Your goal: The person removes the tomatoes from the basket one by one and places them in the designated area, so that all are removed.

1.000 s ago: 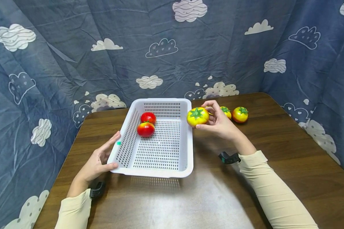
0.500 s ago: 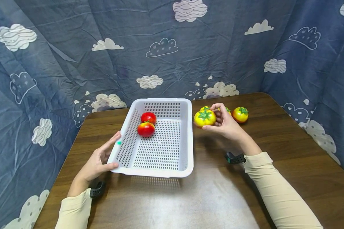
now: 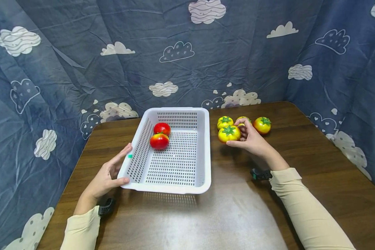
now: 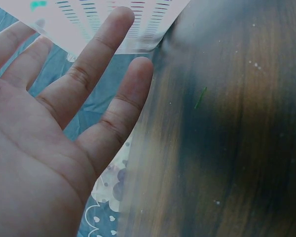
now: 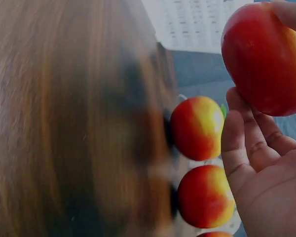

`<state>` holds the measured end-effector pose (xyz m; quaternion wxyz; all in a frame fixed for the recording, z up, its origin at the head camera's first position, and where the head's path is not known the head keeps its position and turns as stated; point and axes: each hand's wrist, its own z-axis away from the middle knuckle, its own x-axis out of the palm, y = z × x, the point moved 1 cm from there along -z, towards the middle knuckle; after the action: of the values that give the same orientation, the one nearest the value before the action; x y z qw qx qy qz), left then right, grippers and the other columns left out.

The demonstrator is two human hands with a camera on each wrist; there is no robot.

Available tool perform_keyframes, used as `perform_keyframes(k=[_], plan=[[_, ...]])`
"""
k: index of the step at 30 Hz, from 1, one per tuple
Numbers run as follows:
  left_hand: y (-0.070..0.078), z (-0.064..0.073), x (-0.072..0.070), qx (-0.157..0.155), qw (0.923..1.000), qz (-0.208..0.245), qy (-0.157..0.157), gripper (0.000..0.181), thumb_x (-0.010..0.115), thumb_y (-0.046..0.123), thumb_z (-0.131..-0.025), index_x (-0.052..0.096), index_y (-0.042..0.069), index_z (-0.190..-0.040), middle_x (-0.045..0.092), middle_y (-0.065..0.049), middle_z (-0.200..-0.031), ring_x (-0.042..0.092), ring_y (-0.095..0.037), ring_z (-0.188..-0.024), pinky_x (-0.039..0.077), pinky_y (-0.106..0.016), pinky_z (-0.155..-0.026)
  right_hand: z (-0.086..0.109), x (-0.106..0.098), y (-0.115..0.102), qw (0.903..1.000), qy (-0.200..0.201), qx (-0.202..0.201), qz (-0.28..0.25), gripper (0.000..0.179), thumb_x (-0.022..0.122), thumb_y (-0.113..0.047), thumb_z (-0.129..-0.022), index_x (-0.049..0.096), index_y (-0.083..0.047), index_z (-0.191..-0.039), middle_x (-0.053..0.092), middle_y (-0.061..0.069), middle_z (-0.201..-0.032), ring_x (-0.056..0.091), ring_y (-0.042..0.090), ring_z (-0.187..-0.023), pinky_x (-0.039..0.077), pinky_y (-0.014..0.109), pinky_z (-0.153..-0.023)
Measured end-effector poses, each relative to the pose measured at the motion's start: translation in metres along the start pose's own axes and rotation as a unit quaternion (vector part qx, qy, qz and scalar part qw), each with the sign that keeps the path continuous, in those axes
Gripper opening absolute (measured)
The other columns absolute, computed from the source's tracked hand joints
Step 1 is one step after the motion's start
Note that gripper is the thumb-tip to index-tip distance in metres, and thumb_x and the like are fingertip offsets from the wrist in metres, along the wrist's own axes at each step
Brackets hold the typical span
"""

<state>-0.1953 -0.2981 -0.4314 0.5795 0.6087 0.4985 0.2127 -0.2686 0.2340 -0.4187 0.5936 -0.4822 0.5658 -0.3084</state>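
A yellow tomato (image 3: 228, 135) with a green star-shaped top is pinched between thumb and fingers of my right hand (image 3: 254, 142). From below, in the right wrist view, this tomato (image 5: 261, 59) looks red and appears raised off the table. Left of it stands a white perforated plastic basket (image 3: 181, 189), with two red tomatoes (image 3: 159, 141) against its left side. My left hand (image 3: 103, 178) touches the basket's left rim near the front corner; the left wrist view shows its fingers (image 4: 84, 74) straight and spread.
Beside my right hand, a yellow tomato (image 3: 225, 121), a partly hidden one (image 3: 244, 119) and a red-yellow one (image 3: 262, 125) sit in a row on the wooden table (image 3: 237, 215). A cloud-print curtain (image 3: 181, 76) hangs behind the table.
My right hand has moved right and slightly down with the tomato, from the basket's right rim to in front of the tomato row. The left hand and basket have stayed put.
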Motion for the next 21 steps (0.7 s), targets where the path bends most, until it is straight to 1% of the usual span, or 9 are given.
perform_keyframes(k=[4,7,11,16,21], plan=[[-0.001,0.000,0.000,-0.002,1.0000,0.001,-0.001,0.096,0.073,-0.008,-0.085,0.029,0.005,-0.169,0.011,-0.012,-0.183,0.056,0.001,-0.141,0.058,-0.025,-0.098,0.001,-0.004,0.004,0.9997,-0.013,0.015,0.016,0.076,0.085,-0.014,-0.093,0.034,-0.006,-0.148,0.053,0.022,-0.150,0.056,0.027,-0.129,0.049,0.008,-0.094],[-0.002,0.001,-0.001,0.000,1.0000,0.003,-0.003,0.096,0.074,-0.008,-0.085,0.029,0.005,-0.169,0.010,-0.012,-0.183,0.055,0.001,-0.141,0.058,-0.025,-0.098,0.001,-0.007,0.008,0.9986,-0.025,0.027,0.038,0.077,0.085,-0.020,-0.094,0.038,-0.007,-0.154,0.051,0.020,-0.154,0.054,0.032,-0.133,0.048,0.009,-0.096],[-0.002,0.001,-0.001,0.010,0.9998,0.013,-0.008,0.097,0.076,-0.007,-0.085,0.028,0.003,-0.169,0.009,-0.012,-0.183,0.056,-0.001,-0.142,0.059,-0.025,-0.097,0.000,-0.009,0.012,0.9963,-0.034,0.036,0.070,0.075,0.085,-0.026,-0.093,0.044,-0.007,-0.153,0.054,0.019,-0.149,0.056,0.031,-0.129,0.049,0.013,-0.096],[-0.001,0.001,0.000,0.013,0.9996,0.022,-0.010,0.098,0.077,-0.008,-0.085,0.027,0.002,-0.169,0.010,-0.010,-0.183,0.055,-0.002,-0.143,0.059,-0.026,-0.096,-0.003,-0.008,0.017,0.9954,-0.037,0.039,0.079,0.076,0.087,-0.026,-0.092,0.043,-0.005,-0.150,0.053,0.018,-0.148,0.056,0.031,-0.129,0.049,0.014,-0.096],[-0.001,0.001,0.000,0.010,0.9998,0.015,-0.009,0.097,0.076,-0.006,-0.085,0.028,0.003,-0.169,0.011,-0.010,-0.183,0.055,-0.001,-0.142,0.058,-0.025,-0.098,-0.006,-0.005,0.018,0.9942,-0.036,0.034,0.095,0.076,0.088,-0.025,-0.091,0.042,-0.003,-0.148,0.054,0.019,-0.146,0.057,0.032,-0.129,0.050,0.017,-0.097]])
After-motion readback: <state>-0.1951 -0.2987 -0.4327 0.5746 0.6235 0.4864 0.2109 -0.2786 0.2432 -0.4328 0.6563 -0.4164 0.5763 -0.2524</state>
